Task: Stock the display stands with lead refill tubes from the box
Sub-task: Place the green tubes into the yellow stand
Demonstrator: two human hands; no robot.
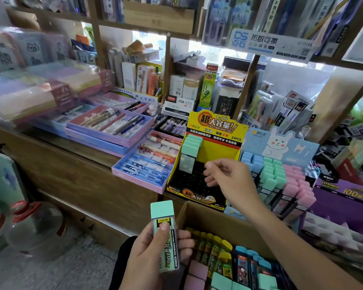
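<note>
The cardboard box (208,218) of refills is cut off at the bottom edge; pastel packs (29,93) at far left are blurred. A wooden shop counter (76,164) carries a yellow display stand (215,149). The left hand (151,256) grips a mint-capped lead refill tube (162,210) (thumb covers part of its label) beside the box; the right hand (224,176), fingers loosely curled and empty, hovers over the stand.

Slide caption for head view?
Left hand holds a mint-capped lead refill tube; right hand hovers over the yellow display stand.
</note>
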